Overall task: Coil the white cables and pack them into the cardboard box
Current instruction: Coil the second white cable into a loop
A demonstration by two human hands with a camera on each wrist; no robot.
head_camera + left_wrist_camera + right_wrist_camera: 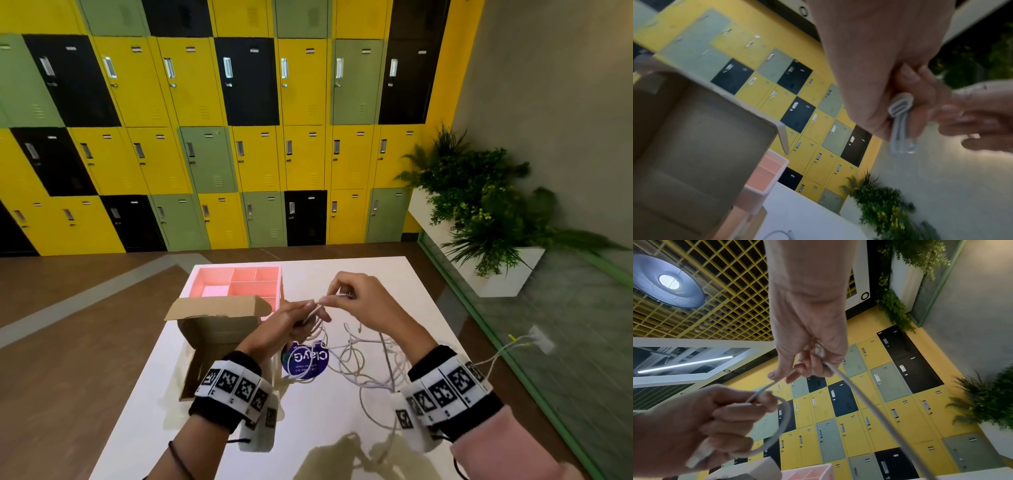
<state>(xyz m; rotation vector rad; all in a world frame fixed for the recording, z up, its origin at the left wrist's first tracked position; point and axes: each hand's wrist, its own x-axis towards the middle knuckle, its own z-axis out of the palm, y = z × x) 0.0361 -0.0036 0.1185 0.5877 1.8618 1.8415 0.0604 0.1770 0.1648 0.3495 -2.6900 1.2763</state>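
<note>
Both hands are raised above the white table (pixel 342 428), a little right of the open cardboard box (pixel 219 339). My left hand (pixel 301 317) grips a small bundle of white cable loops (pixel 900 128); its connector end (pixel 701 454) sticks out below the fist. My right hand (pixel 337 294) pinches the same white cable (pixel 859 395) just beyond the left fingertips, and the strand runs down from it. More white cables (pixel 370 363) lie tangled on the table under the hands. The box interior (pixel 694 146) shows nothing inside.
A pink divided organiser tray (pixel 246 282) stands behind the box. A round blue sticker (pixel 306 359) lies under the tangle. One cable trails off the table's right edge to a floor socket (pixel 537 337). Lockers (pixel 239 137) and planters (pixel 486 219) stand beyond.
</note>
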